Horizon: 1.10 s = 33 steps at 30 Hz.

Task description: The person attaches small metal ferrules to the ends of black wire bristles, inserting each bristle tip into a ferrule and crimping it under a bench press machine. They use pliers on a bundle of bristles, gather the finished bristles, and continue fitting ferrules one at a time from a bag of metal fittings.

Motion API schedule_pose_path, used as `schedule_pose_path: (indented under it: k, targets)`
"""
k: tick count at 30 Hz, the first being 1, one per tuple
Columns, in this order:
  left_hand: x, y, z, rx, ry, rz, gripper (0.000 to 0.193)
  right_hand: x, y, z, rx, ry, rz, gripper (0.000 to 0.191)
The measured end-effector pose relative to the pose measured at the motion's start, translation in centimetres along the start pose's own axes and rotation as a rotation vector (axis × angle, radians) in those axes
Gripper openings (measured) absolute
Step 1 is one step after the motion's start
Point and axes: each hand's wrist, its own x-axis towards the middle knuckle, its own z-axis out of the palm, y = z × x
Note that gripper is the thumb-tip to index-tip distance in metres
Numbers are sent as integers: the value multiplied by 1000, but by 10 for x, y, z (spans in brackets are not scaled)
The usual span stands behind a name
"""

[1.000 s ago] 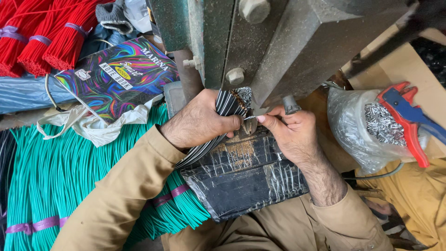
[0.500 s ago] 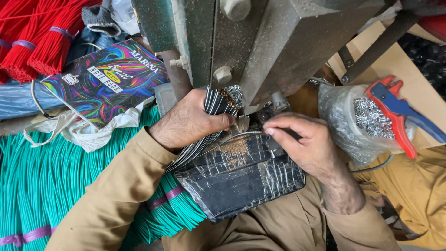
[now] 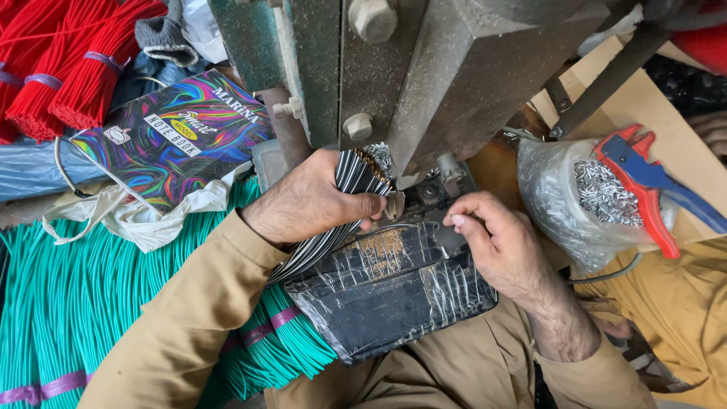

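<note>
Head view only. Hard to see: the spot under the grey-green metal press [image 3: 424,83] where both hands meet. The press body overhangs it, so the die and whatever small part sits there is blurred and partly covered. Right hand [image 3: 503,246] has thumb and forefinger pinched together at that spot; can't tell what they grip, too small. The press top and the red wire bundles [image 3: 68,68] are cut off by the frame edge.

Left hand [image 3: 310,201] is clamped around a bundle of black wires [image 3: 341,204], fingers wrapped tight. The bundle's long axis runs diagonally, stripped coppery ends pointing up-right at the press, the tail running down-left under the wrist. The bundle sits just left of the press, above a black tray wrapped in clear tape [image 3: 394,299] that rests on the lap.

Around: teal wire bundles [image 3: 68,303] with purple ties fill lower left, partly under the left sleeve. A multicoloured notebook [image 3: 178,136] lies upper left. A clear bag of small metal terminals [image 3: 583,201] sits right, with a red-and-blue wire stripper [image 3: 644,182] on it.
</note>
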Motion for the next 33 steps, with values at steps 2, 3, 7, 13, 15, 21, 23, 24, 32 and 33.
schedule_pose_path:
  k: [2,3,7,13,15,21,23,24,32,33]
  targets:
    - [1,-1,0,-33,-17,18,9,6,2,7,153,40,12,10]
    - [1,-2,1,-42,-18,25,9,10,3,11,213,51,-30,10]
    - [0,-6,1,-54,7,37,9,25,2,28,494,32,-70,13]
    - [3,-11,2,-69,50,8,11,36,0,36,488,30,-53,10]
    - [2,-11,3,-64,54,21,10,37,1,36,339,44,-44,11]
    - [5,-11,4,5,90,4,10,38,4,38,290,43,-44,11]
    - [5,-12,5,-1,98,17,10,38,3,38,282,43,-36,11]
    - [5,-12,5,-11,100,12,10,38,3,38,278,42,-35,11]
    - [6,-16,5,-31,101,13,10,39,7,40,301,40,-49,10]
    - [6,-16,5,-38,102,15,10,39,9,40,317,36,-52,10]
